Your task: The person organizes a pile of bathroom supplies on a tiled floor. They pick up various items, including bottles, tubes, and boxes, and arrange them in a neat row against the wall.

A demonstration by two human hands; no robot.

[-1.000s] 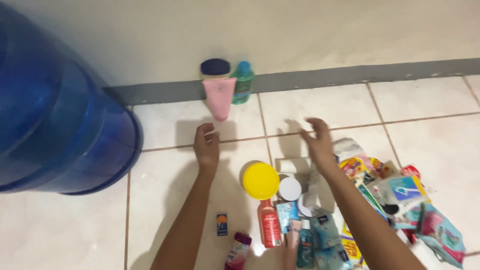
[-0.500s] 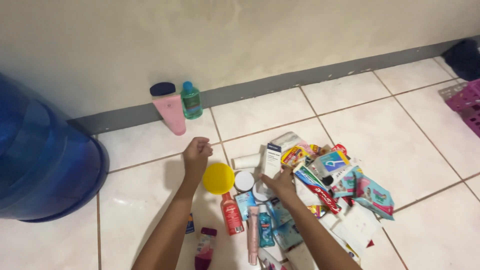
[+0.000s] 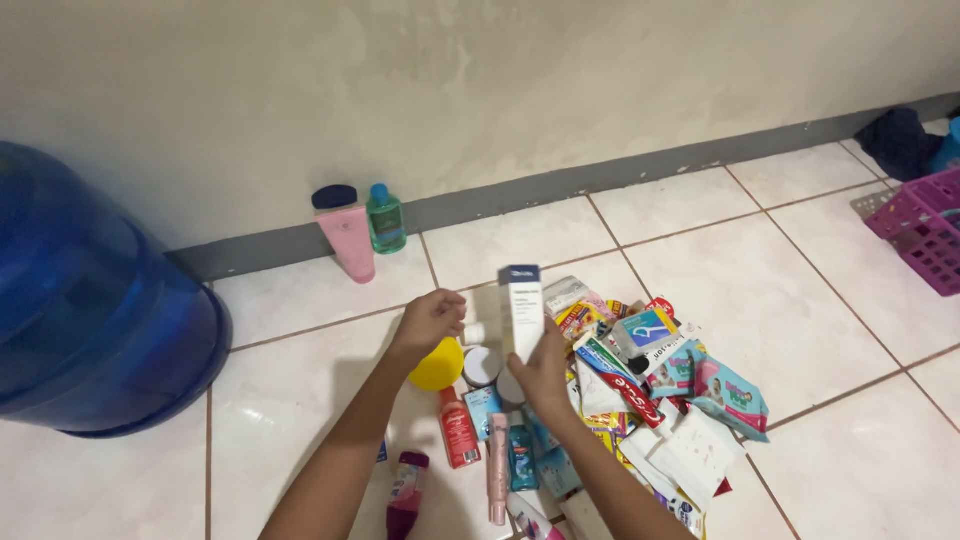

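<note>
My right hand [image 3: 543,366] holds a tall white box with a dark blue top [image 3: 522,310] upright above a pile of toiletries [image 3: 640,385] on the tiled floor. My left hand [image 3: 430,320] is curled into a loose fist just left of the box, over a yellow round lid [image 3: 438,366]. I cannot see anything in the left hand. Below the hands lie a red bottle [image 3: 459,429], a pink tube [image 3: 496,455], small teal sachets [image 3: 521,455] and two white round jars [image 3: 481,365].
A pink tube with a dark blue cap [image 3: 345,232] and a green bottle [image 3: 385,218] lean against the wall. A large blue water jug [image 3: 85,310] lies at the left. A purple basket [image 3: 920,228] stands at the right edge, dark cloth [image 3: 900,140] behind it.
My right hand has taken the white box out of the pile and lifted it upright. My left hand moved right, toward the box. The view shifted slightly.
</note>
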